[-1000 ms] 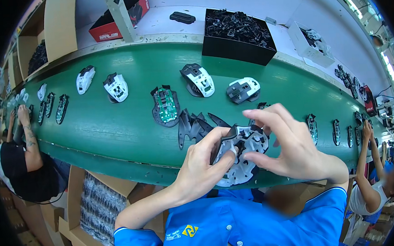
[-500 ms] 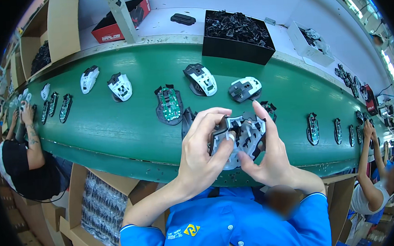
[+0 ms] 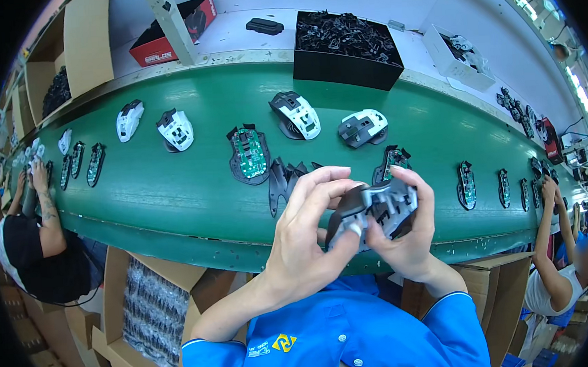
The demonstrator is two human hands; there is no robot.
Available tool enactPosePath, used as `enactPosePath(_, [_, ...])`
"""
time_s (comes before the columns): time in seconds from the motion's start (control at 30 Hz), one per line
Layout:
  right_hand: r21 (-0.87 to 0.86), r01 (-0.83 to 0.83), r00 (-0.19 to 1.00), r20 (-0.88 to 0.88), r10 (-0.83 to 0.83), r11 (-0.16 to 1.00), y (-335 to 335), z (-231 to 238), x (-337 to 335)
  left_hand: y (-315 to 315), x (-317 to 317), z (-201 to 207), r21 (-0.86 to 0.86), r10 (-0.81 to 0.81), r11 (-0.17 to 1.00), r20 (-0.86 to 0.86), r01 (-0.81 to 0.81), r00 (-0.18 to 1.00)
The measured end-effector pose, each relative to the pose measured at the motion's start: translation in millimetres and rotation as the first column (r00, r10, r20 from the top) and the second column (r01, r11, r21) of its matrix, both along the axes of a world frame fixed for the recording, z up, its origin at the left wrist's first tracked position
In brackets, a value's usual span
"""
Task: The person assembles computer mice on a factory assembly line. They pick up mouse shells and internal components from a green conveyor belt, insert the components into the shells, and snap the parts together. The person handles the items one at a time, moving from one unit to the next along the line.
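Observation:
My left hand [image 3: 307,240] and my right hand [image 3: 408,240] grip a grey and black computer mouse shell [image 3: 375,209] between them, above the near edge of the green work surface [image 3: 193,179]. Its hollow, ribbed inside shows; the shell is a little blurred. Both thumbs press at the near side while the fingers curl round the outer sides. Beyond my right hand lies a mouse base with a green circuit board [image 3: 392,162], partly covered by my fingers. Beside my left hand rests a dark plastic piece [image 3: 280,184]. A second mouse base with circuit board [image 3: 249,154] lies farther back.
White and dark mouse shells [image 3: 295,116] stand across the surface, with several circuit-board bases [image 3: 466,186] at both sides. A black box [image 3: 344,69] of small black parts sits on the back ledge. Co-workers sit left [image 3: 35,246] and right [image 3: 562,275]. An open carton [image 3: 113,315] stands below.
Both hands have shifted slightly right with the mouse shell, which has turned and tilted. More of the dark plastic piece and the right-hand circuit board now shows.

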State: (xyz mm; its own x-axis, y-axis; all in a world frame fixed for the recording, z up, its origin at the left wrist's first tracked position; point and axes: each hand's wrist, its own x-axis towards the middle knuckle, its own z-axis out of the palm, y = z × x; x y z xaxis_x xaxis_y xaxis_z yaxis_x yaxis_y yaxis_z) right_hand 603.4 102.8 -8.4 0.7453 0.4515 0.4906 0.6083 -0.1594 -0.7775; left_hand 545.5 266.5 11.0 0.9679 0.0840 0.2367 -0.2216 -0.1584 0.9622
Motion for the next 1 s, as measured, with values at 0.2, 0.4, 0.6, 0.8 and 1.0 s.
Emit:
enactPosePath(0.2, [0.092,-0.042,0.980,-0.191,0.059,0.995,-0.3,-2.9,0.7,-4.8,-8.7,-8.7,0.135,0.088,0.987,0.023,-0.090,0.996])
enactPosePath(0.4, [0.009,0.003,0.990,-0.140,-0.001,1.000,6.2,-4.0,-4.4,-9.6,-6.4,-17.8,0.202,0.179,0.955,0.187,-0.216,0.966])
enactPosePath(0.6, [0.029,0.044,0.981,-0.192,-0.038,0.999,11.7,-11.8,-9.0,-6.0,-8.7,-22.1,0.212,0.165,0.959,0.126,-0.189,0.978])
enactPosePath(0.8, [0.042,0.036,0.973,-0.230,-0.025,0.998,15.5,-9.1,-12.9,-3.4,-10.5,-18.9,0.183,0.153,0.968,0.111,-0.171,0.982])
enactPosePath(1.0, [0.080,0.040,0.977,-0.213,-0.022,0.996,15.7,-8.5,-20.4,-3.1,-15.7,-10.2,0.182,0.142,0.969,0.129,-0.164,0.981])
